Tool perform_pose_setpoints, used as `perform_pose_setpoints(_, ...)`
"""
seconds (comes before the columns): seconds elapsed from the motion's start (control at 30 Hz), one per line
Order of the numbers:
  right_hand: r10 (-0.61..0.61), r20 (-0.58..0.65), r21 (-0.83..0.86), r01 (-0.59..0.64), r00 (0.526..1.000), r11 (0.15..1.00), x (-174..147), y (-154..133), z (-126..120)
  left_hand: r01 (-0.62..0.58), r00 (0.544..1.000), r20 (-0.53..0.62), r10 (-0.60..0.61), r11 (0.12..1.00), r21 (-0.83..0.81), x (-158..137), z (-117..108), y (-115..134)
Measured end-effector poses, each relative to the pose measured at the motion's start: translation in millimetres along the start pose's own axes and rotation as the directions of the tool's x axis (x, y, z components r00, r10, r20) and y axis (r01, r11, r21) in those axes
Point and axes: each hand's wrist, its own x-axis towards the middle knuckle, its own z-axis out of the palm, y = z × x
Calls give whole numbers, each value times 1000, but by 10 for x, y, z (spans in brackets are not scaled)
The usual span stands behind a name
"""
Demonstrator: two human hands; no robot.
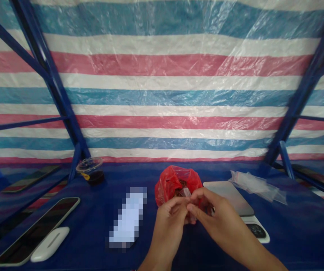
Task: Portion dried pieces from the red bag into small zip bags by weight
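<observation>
My left hand (169, 214) and my right hand (211, 210) meet at the fingertips just in front of a red plastic bag (173, 184) on the blue table. Between the fingers of both hands is a small clear plastic pouch (187, 194), pinched from each side. The red bag stands open with dark contents inside. What the small pouch contains is too small to tell.
A flat digital scale (235, 199) lies right of the bag, with a pile of clear pouches (252, 182) behind it. A lidded cup of dark liquid (91, 171) stands at left. A phone (37, 229) and a white device (50, 244) lie near left. A striped tarp hangs behind.
</observation>
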Motion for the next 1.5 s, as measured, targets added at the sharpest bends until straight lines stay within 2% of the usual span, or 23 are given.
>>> perform_pose_setpoints(0.13,53,-10,6,-53,999,999,48,37,-2,36,999,-13,-36,999,-1,9,-39,-26)
perform_pose_setpoints(0.33,26,-35,-96,-30,999,995,37,20,27,36,999,-32,-33,996,78,32,-105,-42)
perform_pose_setpoints(0.43,33,-36,-101,-36,999,994,45,50,24,-36,999,-3,37,985,167,26,-100,-53)
perform_pose_setpoints(0.5,59,-82,-103,-67,995,992,60,91,7,-91,995,-8,96,961,262,9,-86,-63)
perform_pose_setpoints(0.63,54,-227,-170,-95,972,981,72,153,-27,-196,966,-39,256,821,537,-32,-57,-68)
perform_pose_setpoints(0.7,3,-227,-180,-46,974,983,60,156,-32,-252,938,-39,345,754,607,-34,-50,-51)
perform_pose_setpoints(0.73,-29,-219,-171,-9,975,985,52,154,-34,-275,928,-39,371,751,600,-28,-49,-39)
perform_pose_setpoints(0.83,-85,-228,-81,68,970,994,42,154,-51,-314,925,-47,376,831,459,2,-51,5)
perform_pose_setpoints(0.9,-36,-238,42,48,971,998,45,165,-72,-325,931,-43,362,876,356,17,-54,34)
perform_pose_setpoints(0.97,55,-182,182,-21,982,983,48,178,-91,-341,931,-29,365,893,295,22,-59,53)
perform_pose_setpoints(1.03,151,-65,314,-123,986,941,48,192,-107,-350,932,-2,363,898,268,24,-68,59)
perform_pose_setpoints(1.1,224,28,413,-215,974,885,54,228,-120,-343,936,20,351,897,279,34,-82,49)
perform_pose_setpoints(1.13,255,34,456,-242,966,857,64,261,-125,-334,939,22,342,898,286,44,-91,41)
perform_pose_setpoints(1.2,309,-29,519,-250,951,817,100,353,-132,-309,945,-10,326,906,290,73,-110,21)
perform_pose_setpoints(1.27,334,-151,537,-207,930,818,150,455,-124,-286,942,-86,323,911,296,101,-130,7)
perform_pose_setpoints(1.33,293,-291,479,-126,911,869,193,527,-93,-266,929,-162,333,904,334,120,-152,4)
perform_pose_setpoints(1.4,173,-380,330,-41,909,943,215,545,-45,-251,916,-201,347,887,388,125,-171,7)
perform_pose_setpoints(1.5,6,-363,28,5,932,1000,210,496,25,-245,908,-206,364,862,444,116,-192,4)
